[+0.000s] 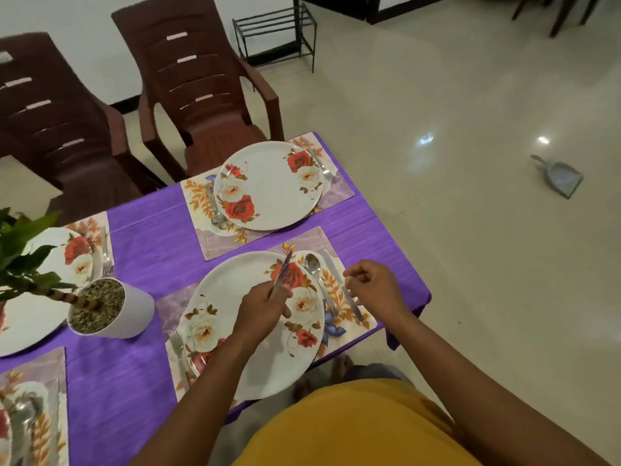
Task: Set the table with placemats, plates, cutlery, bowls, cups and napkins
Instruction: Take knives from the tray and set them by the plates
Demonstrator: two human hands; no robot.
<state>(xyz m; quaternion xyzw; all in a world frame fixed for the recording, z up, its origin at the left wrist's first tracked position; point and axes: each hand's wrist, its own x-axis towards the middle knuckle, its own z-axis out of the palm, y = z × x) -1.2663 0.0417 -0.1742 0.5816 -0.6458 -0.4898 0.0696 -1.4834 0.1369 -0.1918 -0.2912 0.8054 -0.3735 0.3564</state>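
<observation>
A floral plate [235,284] lies on a placemat [361,326] at the table's near right corner. My left hand [262,311] hovers over this plate and grips a table knife [281,275], its blade pointing away from me. Right of the plate lie a spoon [314,267] and a second knife [353,306] on the mat. My right hand [373,287] has curled fingertips pinching that second knife at its middle. A fork [176,344] lies left of the plate.
Across the purple tablecloth [151,237] sits another setting with a plate [272,186], spoon and fork. More settings show at the left edge. A white plant pot [111,311] stands left of my plate. Brown chairs [201,95] stand behind; a dustpan [557,176] lies on the floor.
</observation>
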